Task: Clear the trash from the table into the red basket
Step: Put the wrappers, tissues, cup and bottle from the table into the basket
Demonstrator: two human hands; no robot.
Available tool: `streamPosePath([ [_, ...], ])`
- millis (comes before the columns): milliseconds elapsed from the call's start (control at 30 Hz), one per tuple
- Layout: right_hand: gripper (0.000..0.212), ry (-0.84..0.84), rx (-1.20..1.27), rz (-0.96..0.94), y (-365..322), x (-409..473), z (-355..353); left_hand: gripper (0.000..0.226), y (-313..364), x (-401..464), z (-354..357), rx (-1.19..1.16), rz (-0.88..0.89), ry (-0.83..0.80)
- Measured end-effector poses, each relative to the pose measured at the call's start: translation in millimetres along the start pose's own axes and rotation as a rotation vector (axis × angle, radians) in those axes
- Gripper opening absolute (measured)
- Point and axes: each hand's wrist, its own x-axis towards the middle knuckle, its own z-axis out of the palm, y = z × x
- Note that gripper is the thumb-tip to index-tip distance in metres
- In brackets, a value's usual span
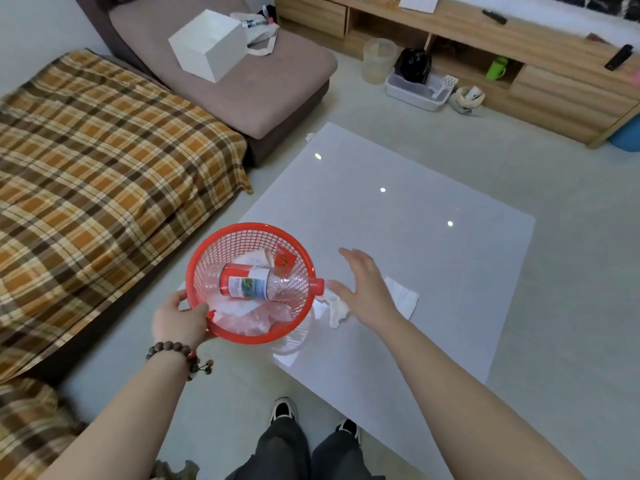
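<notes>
Head view: left hand grips the near rim of the red basket, fingers curled over the edge, holding it tilted above the table's near-left corner. Right hand hovers palm-down, fingers spread and empty, over one crumpled white tissue on the table. One plastic bottle lies across the basket, its red cap beyond the rim.

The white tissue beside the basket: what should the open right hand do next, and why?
Probably lower the right hand and pinch the crumpled tissue. It still lies on the table, while the left hand holds the red basket beside it with a bottle already inside.
</notes>
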Motion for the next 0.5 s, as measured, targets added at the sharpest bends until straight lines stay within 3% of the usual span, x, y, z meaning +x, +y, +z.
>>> streamPosePath([
  [67, 0.068, 0.028, 0.001, 0.140, 38, 9, 2, 0.036, -4, 4, -4, -0.015, 0.020, 0.044],
  [200, 0.073, -0.129, -0.134, 0.276, 98, 25, 42, 0.028, -15, 19, -7, -0.070, 0.045, 0.080],
  [367, 0.071, -0.192, -0.337, 0.197, 137, 52, 107, 0.025, -37, 49, -8, -0.065, 0.108, 0.063],
  [500, 0.055, -0.199, -0.520, 0.109, 154, 61, 141, 0.030, -49, 63, -9, -0.061, 0.125, 0.032],
])
